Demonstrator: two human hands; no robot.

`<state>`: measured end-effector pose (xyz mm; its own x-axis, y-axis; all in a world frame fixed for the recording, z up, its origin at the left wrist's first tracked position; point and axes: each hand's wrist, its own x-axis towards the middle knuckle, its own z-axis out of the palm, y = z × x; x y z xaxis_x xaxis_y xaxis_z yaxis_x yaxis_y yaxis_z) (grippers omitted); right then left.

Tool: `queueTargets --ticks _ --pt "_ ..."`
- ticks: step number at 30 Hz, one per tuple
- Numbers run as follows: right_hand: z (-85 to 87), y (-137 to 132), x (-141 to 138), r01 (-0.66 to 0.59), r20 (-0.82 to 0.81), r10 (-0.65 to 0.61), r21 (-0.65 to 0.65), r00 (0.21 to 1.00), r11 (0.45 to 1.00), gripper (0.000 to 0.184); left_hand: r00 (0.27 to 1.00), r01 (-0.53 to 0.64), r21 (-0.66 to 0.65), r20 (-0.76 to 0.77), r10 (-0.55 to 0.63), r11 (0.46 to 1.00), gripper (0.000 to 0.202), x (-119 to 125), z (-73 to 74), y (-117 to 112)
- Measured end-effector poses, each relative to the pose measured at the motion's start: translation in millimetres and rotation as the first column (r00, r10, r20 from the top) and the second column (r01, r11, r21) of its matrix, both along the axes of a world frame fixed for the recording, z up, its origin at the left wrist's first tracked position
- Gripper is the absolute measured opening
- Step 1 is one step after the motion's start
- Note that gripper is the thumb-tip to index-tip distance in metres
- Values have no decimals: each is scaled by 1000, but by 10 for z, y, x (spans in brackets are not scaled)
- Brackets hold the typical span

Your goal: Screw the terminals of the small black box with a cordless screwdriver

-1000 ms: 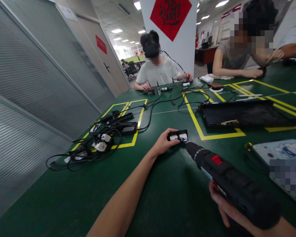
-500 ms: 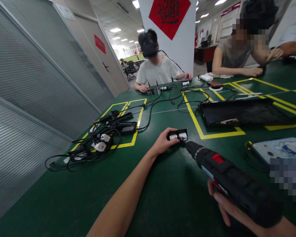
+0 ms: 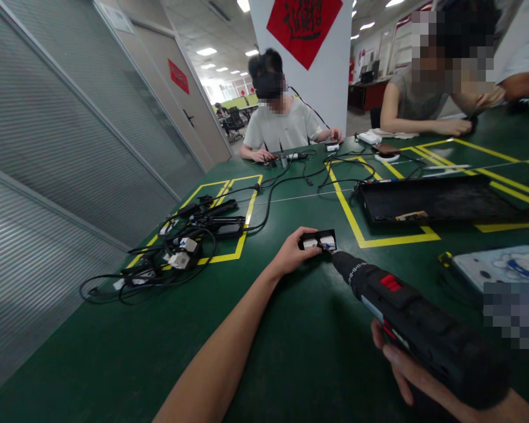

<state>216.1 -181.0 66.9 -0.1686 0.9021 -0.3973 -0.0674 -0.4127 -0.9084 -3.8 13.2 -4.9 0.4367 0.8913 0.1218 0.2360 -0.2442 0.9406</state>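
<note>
On the green tabletop, my left hand (image 3: 294,254) pinches the left end of a small black box (image 3: 330,234) with white pieces inside it. My right hand (image 3: 405,358) is wrapped round the handle of a black cordless drill (image 3: 405,305) with a red switch on top. The drill points away from me and to the left, its bit reaching the box close to my left thumb. Whether the bit sits in a screw is too small to tell. Most of the drill's handle is hidden beneath its body.
Black cables and white plugs (image 3: 179,259) lie tangled at the left. A shallow black tray (image 3: 445,200) rests at the right, beyond a light-blue case (image 3: 502,264) with a cartoon picture. Across the table sits a person in a white T-shirt (image 3: 286,126); another person (image 3: 414,106) is farther right.
Both my hands, the drill and the black box stay almost where they were. The hand of the person opposite has shifted slightly.
</note>
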Motion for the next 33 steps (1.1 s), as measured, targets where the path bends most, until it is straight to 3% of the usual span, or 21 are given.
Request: queueTargets --ticks 5,14,21,33 --pt "5 18 22 -62 -13 63 48 998 997 18 1000 -18 6 9 18 1000 51 1 -27 12" --pt "-1 36 71 -112 -15 112 -3 994 994 11 1000 4 -2 17 -4 1000 50 -9 -18 13" --pt "175 50 75 -182 96 184 -32 978 983 9 1000 -13 20 -13 13 1000 51 -13 -28 17" --pt "290 10 39 -132 191 131 -6 973 991 3 1000 4 -3 10 -4 1000 51 -7 -36 31"
